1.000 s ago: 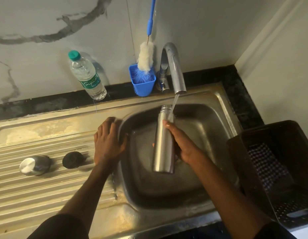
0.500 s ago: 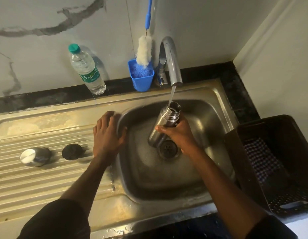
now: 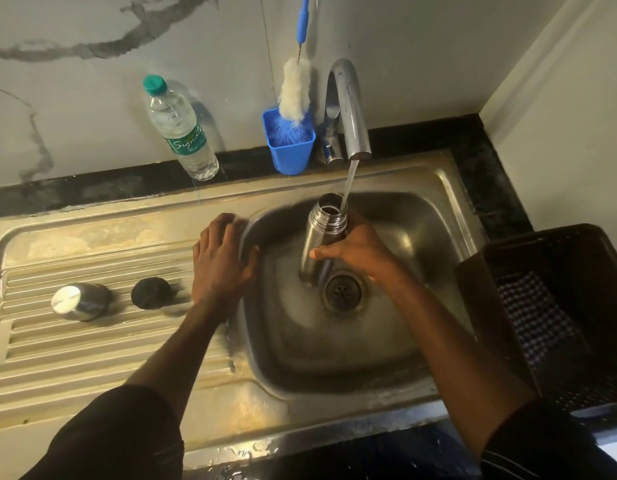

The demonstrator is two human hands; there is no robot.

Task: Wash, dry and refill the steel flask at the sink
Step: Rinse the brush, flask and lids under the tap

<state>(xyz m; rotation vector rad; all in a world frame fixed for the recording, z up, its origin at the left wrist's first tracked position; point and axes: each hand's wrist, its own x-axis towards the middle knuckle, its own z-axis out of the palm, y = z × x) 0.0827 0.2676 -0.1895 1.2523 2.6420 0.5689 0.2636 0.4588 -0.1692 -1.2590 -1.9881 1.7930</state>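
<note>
Sink basin; right hand hides flask midsection.

Head camera looks steeply down, close over the sink.

Grey-veined marble wall at the far side; plain wall right; black stone tabletop below them.

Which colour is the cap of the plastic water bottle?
Green cap, clearest in the head view.
</note>
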